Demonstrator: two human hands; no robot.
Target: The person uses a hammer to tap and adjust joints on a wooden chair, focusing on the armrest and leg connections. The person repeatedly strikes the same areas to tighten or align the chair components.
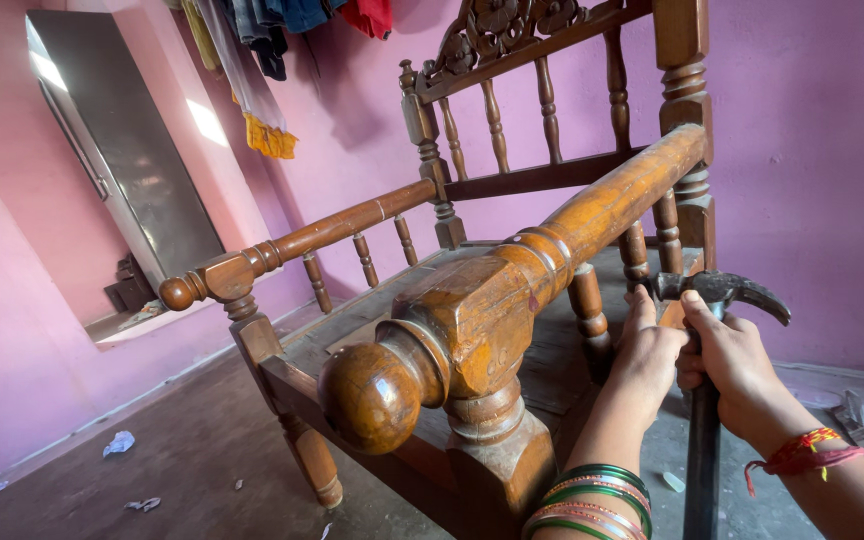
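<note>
Wooden armrest knob point(377, 392) nearest me, right hand point(727, 365) clamped round hammer point(712, 300) (head above fingers), left hand point(647, 350) flat beside it.

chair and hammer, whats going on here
A person is at the side of a carved wooden chair with a claw hammer. The right hand has its grip closed on the hammer's handle just below the head, which is raised beside the chair's near armrest. The left hand rests flat against the chair by the armrest spindles, right next to the hammer head. The chair stands on a grey floor with bits of litter, against pink walls.
</note>
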